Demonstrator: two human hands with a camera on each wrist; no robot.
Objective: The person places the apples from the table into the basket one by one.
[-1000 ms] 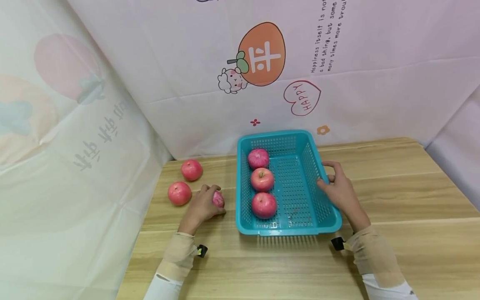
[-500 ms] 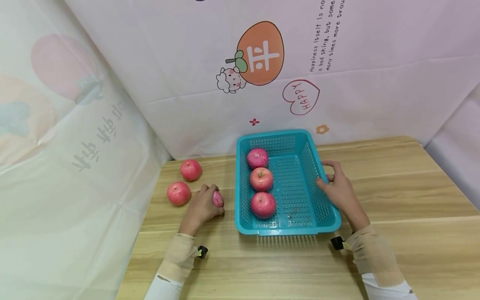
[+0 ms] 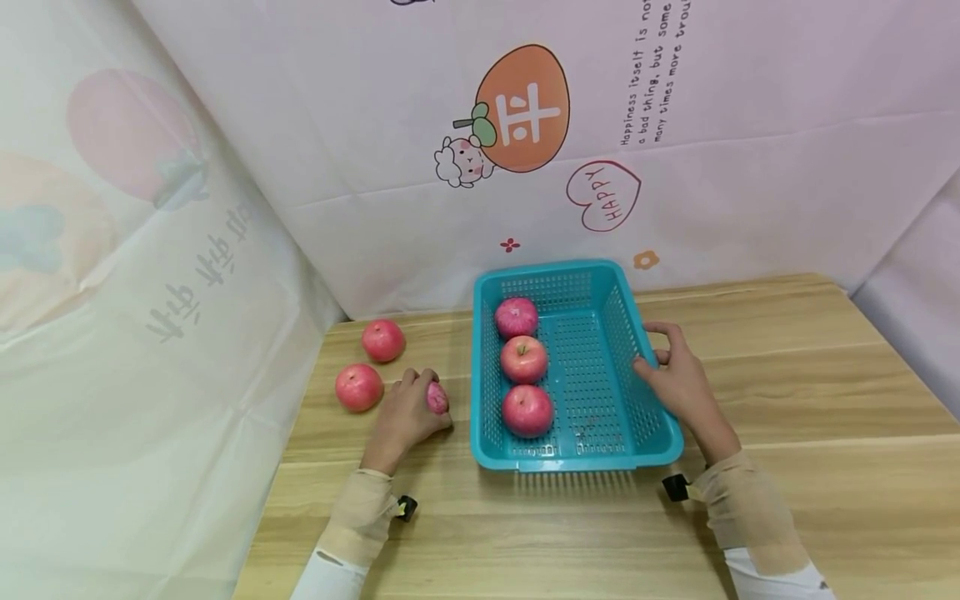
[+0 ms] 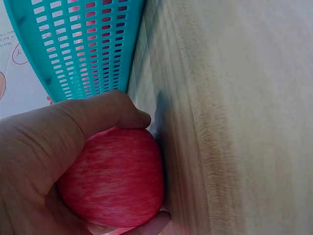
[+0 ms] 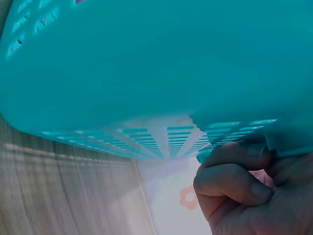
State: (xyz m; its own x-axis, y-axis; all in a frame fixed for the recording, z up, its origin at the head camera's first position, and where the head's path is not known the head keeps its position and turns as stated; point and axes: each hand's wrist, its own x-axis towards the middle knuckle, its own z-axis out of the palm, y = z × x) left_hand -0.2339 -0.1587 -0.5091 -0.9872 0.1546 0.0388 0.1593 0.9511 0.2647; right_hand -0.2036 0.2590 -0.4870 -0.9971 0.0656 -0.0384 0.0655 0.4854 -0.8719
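Note:
My left hand (image 3: pixel 405 417) grips a red apple (image 4: pixel 117 178) on the wooden table, left of the basket; thumb and fingers curl round its sides in the left wrist view. With my right hand (image 3: pixel 681 383) I hold the right rim of a turquoise plastic basket (image 3: pixel 577 463), thumb over the rim, while curled fingers (image 5: pixel 230 181) show against its outer side in the right wrist view. Inside the basket, along its left wall, sit a darker pink apple (image 3: pixel 517 317), a paler apple with a stem (image 3: pixel 524 359) and a red apple (image 3: pixel 528 411).
Two more apples lie left of my left hand, one farther back (image 3: pixel 383 340) and one nearer (image 3: pixel 359 387). A printed white cloth (image 3: pixel 390 250) hangs behind the table (image 3: pixel 525 542) and along its left side.
Nothing but a very slight shift of the view and of my left wrist shows. Both hands keep their holds on the apple and the basket rim.

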